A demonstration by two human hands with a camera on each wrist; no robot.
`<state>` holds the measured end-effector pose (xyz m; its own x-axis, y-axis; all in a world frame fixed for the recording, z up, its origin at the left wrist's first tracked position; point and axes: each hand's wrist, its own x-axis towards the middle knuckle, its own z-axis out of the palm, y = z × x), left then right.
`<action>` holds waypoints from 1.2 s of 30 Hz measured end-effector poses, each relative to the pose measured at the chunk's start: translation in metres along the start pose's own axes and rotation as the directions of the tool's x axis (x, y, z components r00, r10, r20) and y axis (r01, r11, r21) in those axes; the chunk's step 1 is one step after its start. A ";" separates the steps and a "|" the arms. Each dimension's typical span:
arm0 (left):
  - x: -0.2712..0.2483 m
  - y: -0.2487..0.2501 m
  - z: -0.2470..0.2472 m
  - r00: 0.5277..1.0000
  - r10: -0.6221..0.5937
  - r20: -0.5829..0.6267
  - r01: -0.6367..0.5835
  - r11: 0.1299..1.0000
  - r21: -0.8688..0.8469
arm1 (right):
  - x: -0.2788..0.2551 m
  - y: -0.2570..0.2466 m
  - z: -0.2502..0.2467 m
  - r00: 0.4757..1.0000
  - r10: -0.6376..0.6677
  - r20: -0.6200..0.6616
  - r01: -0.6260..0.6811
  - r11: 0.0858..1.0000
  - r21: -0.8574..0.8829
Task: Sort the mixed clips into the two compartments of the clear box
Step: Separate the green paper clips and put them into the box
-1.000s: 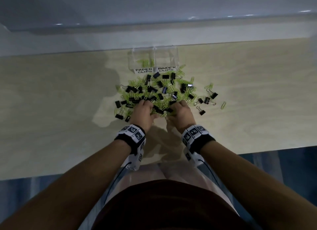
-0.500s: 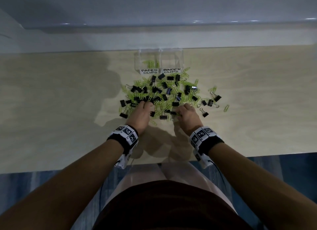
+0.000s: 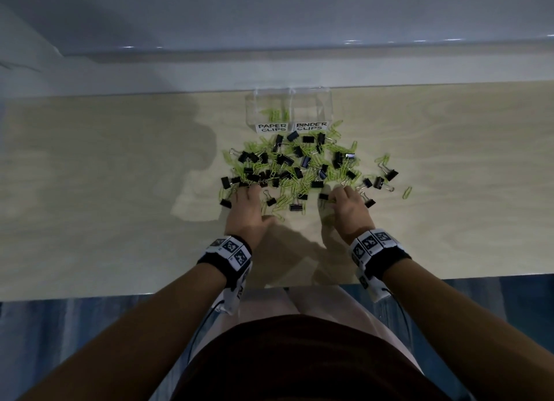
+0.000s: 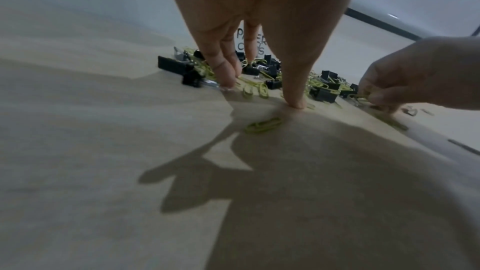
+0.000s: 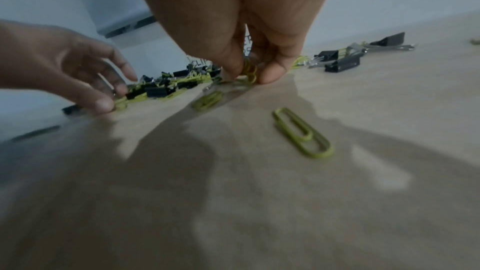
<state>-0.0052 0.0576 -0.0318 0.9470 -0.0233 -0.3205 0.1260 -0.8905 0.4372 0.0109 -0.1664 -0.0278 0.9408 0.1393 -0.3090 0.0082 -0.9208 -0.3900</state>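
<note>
A mixed pile of black binder clips and green paper clips (image 3: pixel 293 167) lies on the wooden table in front of the clear box (image 3: pixel 326 107). The left compartment, labelled PAPER CLIPS (image 3: pixel 272 127), holds several green clips; the BINDER CLIPS side (image 3: pixel 311 126) looks empty. My left hand (image 3: pixel 248 191) is at the pile's near left edge, with straight fingers (image 4: pixel 226 81) and thumb touching the table among green clips (image 4: pixel 255 89). My right hand (image 5: pixel 249 75) is at the near right edge and pinches green paper clips (image 5: pixel 250 71) between thumb and fingers.
A single green paper clip (image 5: pixel 303 132) lies on the table under my right wrist. A few binder clips (image 3: pixel 389 174) and one paper clip (image 3: pixel 406 192) are scattered right of the pile. The table's near edge (image 3: pixel 150 295) is close to my body.
Both hands have drawn apart from the middle of the pile's near edge, the left going left and the right going right. Several clips now lie loose between them.
</note>
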 end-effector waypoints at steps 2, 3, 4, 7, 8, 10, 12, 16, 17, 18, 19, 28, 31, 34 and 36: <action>0.003 0.003 0.001 1.000 -0.009 0.005 0.009 0.999 -0.032 | 0.003 -0.001 -0.005 0.998 0.058 0.002 -0.058 0.996 0.066; 0.004 0.005 0.001 1.000 -0.011 0.010 0.012 0.998 -0.059 | 0.005 -0.001 -0.009 0.996 0.086 0.003 -0.086 0.992 0.097; 0.005 0.009 -0.001 1.000 -0.008 0.012 0.009 0.997 -0.079 | 0.008 -0.001 -0.011 0.993 0.116 -0.003 -0.115 0.984 0.136; 0.009 0.016 -0.003 1.000 0.018 0.022 -0.017 0.998 -0.058 | 0.018 -0.006 -0.025 0.977 0.212 0.006 -0.207 0.942 0.265; 0.011 0.017 -0.005 0.999 0.023 0.039 -0.021 0.999 -0.032 | 0.022 -0.009 -0.031 0.975 0.222 0.014 -0.216 0.929 0.302; 0.017 0.017 -0.006 0.995 0.032 0.092 -0.036 0.998 0.045 | 0.031 -0.018 -0.047 0.975 0.217 0.037 -0.216 0.910 0.355; 0.023 0.015 -0.009 0.985 0.026 0.170 -0.050 0.989 0.140 | 0.043 -0.026 -0.062 0.981 0.191 0.043 -0.193 0.916 0.353; 0.031 0.007 -0.016 0.955 -0.024 0.295 -0.054 0.966 0.254 | 0.069 -0.042 -0.089 0.988 0.150 0.034 -0.152 0.920 0.360; 0.032 0.004 -0.017 0.956 -0.007 0.294 -0.077 0.959 0.273 | 0.076 -0.046 -0.095 0.990 0.141 0.018 -0.137 0.916 0.378; 0.032 0.002 -0.018 0.958 0.014 0.286 -0.103 0.950 0.296 | 0.082 -0.052 -0.100 0.992 0.126 -0.005 -0.114 0.912 0.393; 0.031 -0.001 -0.018 0.960 0.038 0.278 -0.132 0.936 0.326 | 0.090 -0.058 -0.104 0.993 0.113 -0.028 -0.092 0.909 0.406; 0.027 -0.022 -0.019 0.972 0.229 0.057 -0.235 0.961 0.145 | 0.165 -0.121 -0.101 1.000 0.028 -0.009 -0.024 0.961 0.275; 0.027 -0.025 -0.021 0.955 0.294 0.043 -0.297 0.946 0.129 | 0.141 -0.116 -0.091 0.997 -0.077 -0.024 0.081 0.977 0.195; 0.024 -0.029 -0.025 0.956 0.294 0.020 -0.294 0.956 0.006 | 0.093 -0.097 -0.065 0.961 -0.220 0.166 0.198 0.971 0.137; 0.019 -0.032 -0.030 0.957 0.283 0.069 -0.282 0.959 -0.017 | 0.066 -0.081 -0.040 0.907 -0.262 0.330 0.249 0.965 0.082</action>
<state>0.0179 0.0989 -0.0267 0.9211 -0.3054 -0.2414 -0.1412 -0.8399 0.5240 0.0861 -0.0971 0.0185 0.7391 0.4880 -0.4642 0.2147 -0.8240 -0.5244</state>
